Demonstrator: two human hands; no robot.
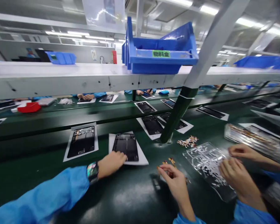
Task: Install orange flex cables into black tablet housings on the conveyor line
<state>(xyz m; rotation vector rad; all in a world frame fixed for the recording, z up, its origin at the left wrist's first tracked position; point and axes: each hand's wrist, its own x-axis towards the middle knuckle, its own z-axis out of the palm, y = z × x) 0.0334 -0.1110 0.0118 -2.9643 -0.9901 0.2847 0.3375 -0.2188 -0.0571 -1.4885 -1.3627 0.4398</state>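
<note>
My left hand (pixel 112 164), with a watch at its wrist, lies over the lower left edge of a black tablet housing (pixel 127 146) on a white paper sheet (pixel 142 158). Its fingers bend onto that edge; the thumb is hidden. My right hand (pixel 175 183) pinches a small flex cable, of which only an amber tip (pixel 158 168) shows at the fingertips. Just behind this hand are a few loose golden flex cables (pixel 171 161), partly covered by it. To the left, another open tablet housing (pixel 82 141) rests on paper.
A co-worker's hands (pixel 238 174) work at the right over a clear tray (pixel 202 158) of white strips. A pile of small flex cables (pixel 188 141) lies by a dark green post (pixel 177 115). Overhead, a white shelf (pixel 84 77) carries a blue bin (pixel 158 63).
</note>
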